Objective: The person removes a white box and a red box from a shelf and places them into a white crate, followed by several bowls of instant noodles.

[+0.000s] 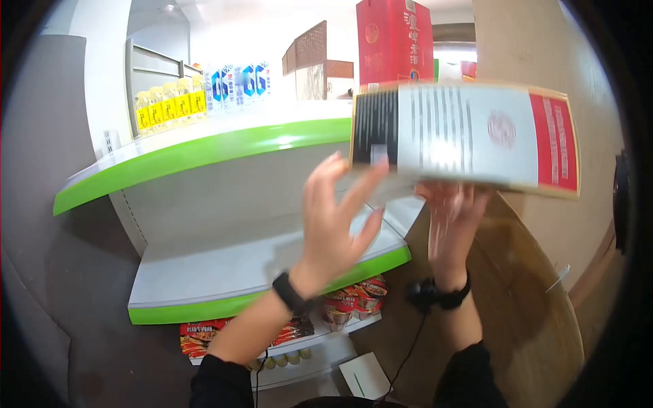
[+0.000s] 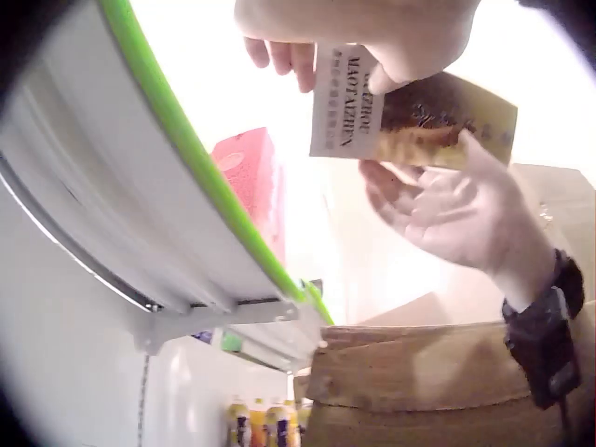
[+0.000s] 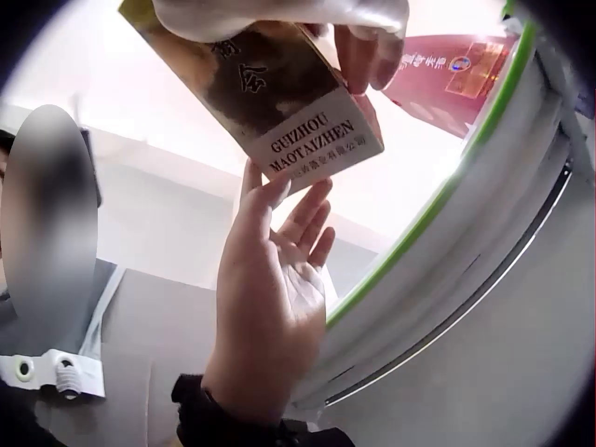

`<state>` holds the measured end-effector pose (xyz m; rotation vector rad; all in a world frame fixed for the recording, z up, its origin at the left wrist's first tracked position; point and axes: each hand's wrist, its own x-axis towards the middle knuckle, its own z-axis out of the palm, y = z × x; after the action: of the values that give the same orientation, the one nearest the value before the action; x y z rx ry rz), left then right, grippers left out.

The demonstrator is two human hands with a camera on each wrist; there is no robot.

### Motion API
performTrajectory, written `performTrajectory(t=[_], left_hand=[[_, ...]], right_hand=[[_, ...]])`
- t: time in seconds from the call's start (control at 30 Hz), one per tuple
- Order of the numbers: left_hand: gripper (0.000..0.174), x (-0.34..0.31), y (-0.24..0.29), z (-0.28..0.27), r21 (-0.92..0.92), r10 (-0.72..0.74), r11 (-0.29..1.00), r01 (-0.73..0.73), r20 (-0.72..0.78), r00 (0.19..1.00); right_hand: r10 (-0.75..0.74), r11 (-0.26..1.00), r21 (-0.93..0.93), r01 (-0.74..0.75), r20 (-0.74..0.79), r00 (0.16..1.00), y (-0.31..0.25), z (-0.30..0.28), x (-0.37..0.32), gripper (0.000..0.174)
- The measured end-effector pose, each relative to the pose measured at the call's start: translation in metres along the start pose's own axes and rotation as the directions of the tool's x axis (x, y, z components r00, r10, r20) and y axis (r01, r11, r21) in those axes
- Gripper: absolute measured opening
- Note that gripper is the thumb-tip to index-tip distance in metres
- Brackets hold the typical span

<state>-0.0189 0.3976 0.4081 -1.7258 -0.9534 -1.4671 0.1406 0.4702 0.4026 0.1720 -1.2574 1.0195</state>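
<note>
A liquor box point(image 1: 442, 129) with white, black and red panels is held up in front of the top shelf, its long side tilted. Lettering reading GUIZHOU MAOTAIZHEN shows on its end in the right wrist view. From below, my right hand point(image 1: 452, 224) grips it, thumb along one side and fingers at the other in the left wrist view. My left hand point(image 1: 333, 224) is at the box's left end, fingers spread and fairly straight. In the right wrist view the left hand's point(image 3: 270, 289) thumb and fingertips touch the box's lower corner.
A shelf unit with green edges point(image 1: 238, 153) stands ahead, carrying red boxes point(image 1: 394, 44) and yellow-labelled bottles point(image 1: 170, 105) on top. Noodle cups point(image 1: 350, 302) sit lower. A large brown carton point(image 1: 524, 272) is at the right. A person point(image 3: 47, 214) appears in the right wrist view.
</note>
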Motion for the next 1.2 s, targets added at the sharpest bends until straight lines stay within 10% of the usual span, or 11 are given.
performTrajectory(t=[0.07, 0.13, 0.3, 0.37, 0.47, 0.6, 0.67, 1.2], left_hand=[[0.037, -0.039, 0.023, -0.021, 0.01, -0.03, 1.0, 0.029, 0.092, 0.995], [0.036, -0.079, 0.039, -0.043, -0.034, -0.068, 0.997, 0.076, 0.187, 0.98], [0.088, -0.169, 0.051, -0.07, -0.408, -0.372, 0.77, 0.491, 0.338, 0.864], [0.1, -0.202, 0.054, -0.089, -0.416, -0.584, 0.267, 0.869, 0.648, 0.489], [0.101, -0.227, 0.058, -0.116, -0.354, -0.652, 0.173, 0.919, 0.658, 0.376], [0.097, -0.241, 0.07, -0.142, -0.374, -0.726, 0.06, 0.925, 0.62, 0.298], [0.095, -0.243, 0.072, -0.153, -0.337, -0.745, 0.118, 0.934, 0.592, 0.308], [0.093, -0.28, 0.119, -0.302, -0.048, -0.728, 0.366, 0.93, 0.608, 0.318]], right_hand=[[0.071, 0.986, -0.124, -0.115, -0.314, 0.947, -0.002, -0.001, -0.051, 0.058], [0.165, 0.985, -0.002, -0.171, -0.247, 0.955, 0.008, -0.039, -0.125, 0.062], [0.502, 0.825, -0.158, -0.543, -0.237, 0.832, 0.01, -0.049, -0.233, 0.057], [0.617, 0.683, -0.276, -0.676, -0.277, 0.736, 0.028, -0.076, -0.284, 0.053], [0.812, 0.415, -0.484, -0.77, -0.185, 0.554, 0.014, -0.072, -0.297, 0.031], [0.781, 0.414, -0.72, -0.557, -0.034, 0.624, -0.006, -0.03, -0.279, 0.029], [0.685, 0.595, -0.249, -0.764, -0.339, 0.644, 0.001, -0.022, -0.291, 0.039], [0.765, 0.415, -0.395, -0.819, -0.335, 0.55, -0.046, 0.048, -0.409, 0.042]])
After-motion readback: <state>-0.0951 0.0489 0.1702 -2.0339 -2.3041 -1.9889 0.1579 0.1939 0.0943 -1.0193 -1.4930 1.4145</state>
